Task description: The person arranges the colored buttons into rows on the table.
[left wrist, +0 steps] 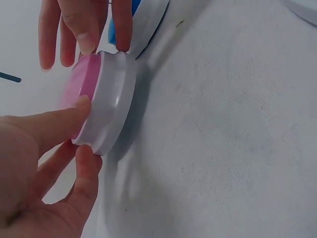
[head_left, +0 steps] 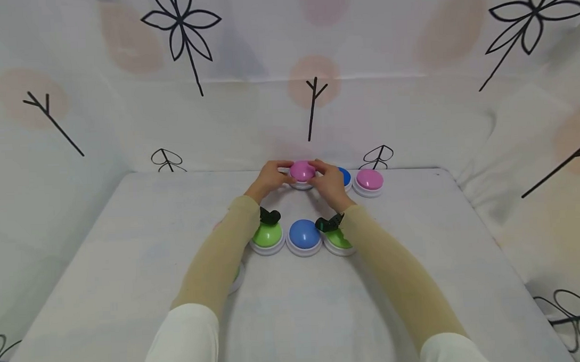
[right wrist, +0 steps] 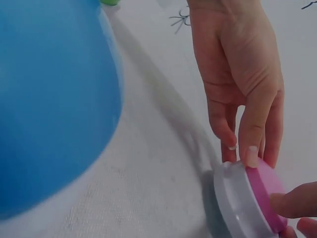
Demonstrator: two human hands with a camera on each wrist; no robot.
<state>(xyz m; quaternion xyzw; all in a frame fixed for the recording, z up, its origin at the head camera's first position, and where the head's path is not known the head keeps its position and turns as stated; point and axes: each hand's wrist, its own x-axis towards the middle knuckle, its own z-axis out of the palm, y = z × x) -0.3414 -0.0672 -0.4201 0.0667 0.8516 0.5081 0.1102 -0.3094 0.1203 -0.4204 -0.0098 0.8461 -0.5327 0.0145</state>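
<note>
At the table's far edge, both hands hold a push button with a pink dome and a white round base. My left hand grips it from the left, thumb on the dome and fingers against the base's side. From the right, my right hand pinches its opposite side, with the thumb at the dome's rim in the right wrist view. A shadow lies beside the base in the left wrist view. Right behind the right hand is a blue button, partly hidden, with another pink button beside it.
Nearer on the white table stand a green button, a blue button and another green button in a row. The left forearm mostly covers one more button. A patterned cloth wall rises behind the table.
</note>
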